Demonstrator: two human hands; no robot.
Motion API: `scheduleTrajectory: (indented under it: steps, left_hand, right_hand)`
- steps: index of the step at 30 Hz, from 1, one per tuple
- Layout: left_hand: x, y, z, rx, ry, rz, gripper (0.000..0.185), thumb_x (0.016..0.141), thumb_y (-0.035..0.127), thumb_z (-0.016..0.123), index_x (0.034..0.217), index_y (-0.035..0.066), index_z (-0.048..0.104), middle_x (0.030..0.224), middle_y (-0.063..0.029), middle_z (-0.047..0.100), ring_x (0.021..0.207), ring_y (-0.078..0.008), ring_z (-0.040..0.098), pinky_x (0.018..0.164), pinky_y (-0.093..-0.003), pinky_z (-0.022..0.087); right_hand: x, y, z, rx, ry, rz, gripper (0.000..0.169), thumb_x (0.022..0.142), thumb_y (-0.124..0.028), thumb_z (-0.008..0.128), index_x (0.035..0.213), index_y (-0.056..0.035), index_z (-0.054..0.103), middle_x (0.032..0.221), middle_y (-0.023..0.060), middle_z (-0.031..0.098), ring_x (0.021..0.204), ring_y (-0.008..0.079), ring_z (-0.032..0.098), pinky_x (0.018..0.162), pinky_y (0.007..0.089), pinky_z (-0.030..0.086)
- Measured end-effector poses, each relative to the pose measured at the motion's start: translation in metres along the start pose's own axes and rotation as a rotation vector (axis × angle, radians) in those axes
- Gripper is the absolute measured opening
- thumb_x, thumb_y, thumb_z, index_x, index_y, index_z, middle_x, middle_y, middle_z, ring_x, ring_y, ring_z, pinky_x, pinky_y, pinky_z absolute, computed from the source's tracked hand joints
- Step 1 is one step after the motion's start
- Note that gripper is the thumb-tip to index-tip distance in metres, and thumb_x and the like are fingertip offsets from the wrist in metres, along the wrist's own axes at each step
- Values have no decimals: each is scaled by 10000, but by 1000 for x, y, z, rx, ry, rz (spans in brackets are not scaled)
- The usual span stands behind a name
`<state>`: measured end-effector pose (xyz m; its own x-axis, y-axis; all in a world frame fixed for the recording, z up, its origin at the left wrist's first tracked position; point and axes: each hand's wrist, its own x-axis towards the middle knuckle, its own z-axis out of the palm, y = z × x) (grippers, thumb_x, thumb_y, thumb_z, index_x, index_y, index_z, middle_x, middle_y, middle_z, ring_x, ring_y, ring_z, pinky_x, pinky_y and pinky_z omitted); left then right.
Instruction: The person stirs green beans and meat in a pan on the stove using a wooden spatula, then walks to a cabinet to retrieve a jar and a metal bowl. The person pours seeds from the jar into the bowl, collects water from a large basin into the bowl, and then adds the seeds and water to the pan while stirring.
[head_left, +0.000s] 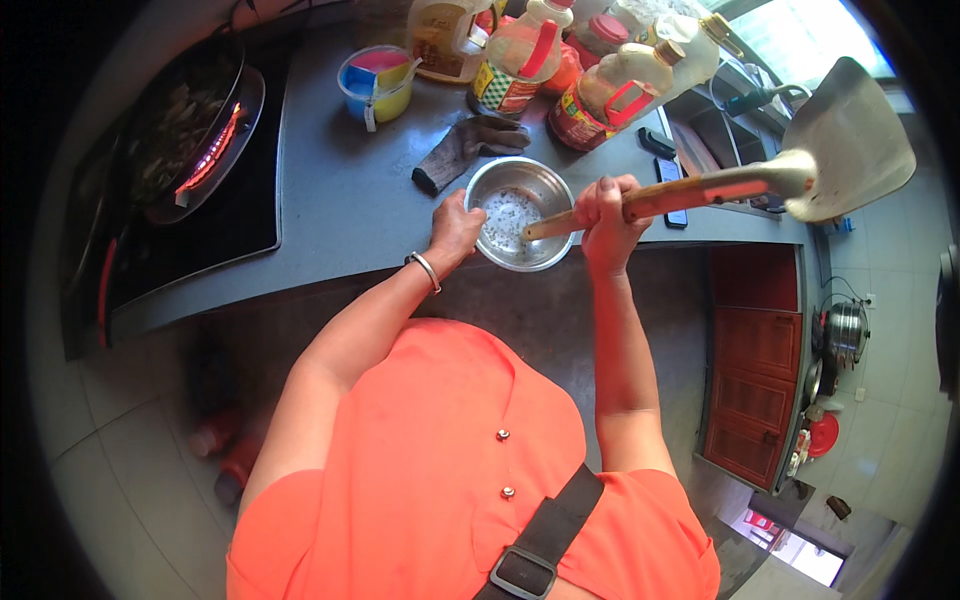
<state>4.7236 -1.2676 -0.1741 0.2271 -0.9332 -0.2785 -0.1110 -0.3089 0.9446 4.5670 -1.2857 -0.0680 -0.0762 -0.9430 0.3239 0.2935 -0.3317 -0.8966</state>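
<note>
My left hand (455, 229) grips the left rim of a round stainless steel bowl (551, 191) at the counter's front edge. Inside the bowl are dark specks and what looks like a little whitish liquid. In my right hand (613, 225) is the wooden handle of a wok spatula (840, 150). Its broad metal blade points up to the right, and the handle's end reaches over the bowl. A dark work glove (469, 148) lies just behind the bowl. Left of my hands, a wok (180, 135) holding chopped food sits tilted in view on a cooktop (225, 232) with a red glow beneath.
Several plastic bottles with red handles, including a dark-sauce bottle (585, 116), stand at the back. Beside them is a clear tub (375, 86) with coloured compartments. A phone (670, 191) lies right of my right hand, before a sink (701, 127). The counter (330, 172) ends close to my body.
</note>
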Motion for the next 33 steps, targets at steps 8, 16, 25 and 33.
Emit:
scheduleTrajectory:
  steps: [8, 16, 25, 33]
  left_hand:
    - [2, -3, 1, 3, -14, -16, 211, 715, 97, 507, 895, 8, 572, 625, -76, 580, 449, -139, 535, 359, -284, 433]
    - [4, -7, 3, 41, 14, 43, 252, 696, 120, 519, 894, -33, 555, 642, -189, 587, 494, -272, 592, 432, -373, 476]
    - [4, -5, 2, 47, -20, 10, 236, 716, 107, 515, 919, -4, 565, 638, -94, 583, 450, -155, 545, 352, -288, 433]
    - [-2, 3, 1, 22, -25, -41, 248, 687, 110, 514, 895, -19, 557, 684, -192, 600, 537, -279, 603, 451, -367, 492]
  right_hand:
    - [0, 3, 17, 90, -80, -19, 111, 803, 4, 522, 711, -31, 471, 550, 21, 480, 457, 76, 449, 431, 224, 383]
    - [-1, 11, 34, 35, -110, 35, 164, 786, -14, 561, 637, -25, 492, 545, 14, 497, 474, 66, 476, 434, 216, 373]
    - [-6, 2, 24, -112, -133, 2, 135, 832, -19, 474, 717, -60, 416, 533, -2, 399, 460, 79, 399, 395, 237, 337]
    - [-22, 0, -7, 38, -148, 10, 149, 829, -5, 482, 702, -42, 413, 565, 24, 450, 475, 77, 429, 431, 225, 352]
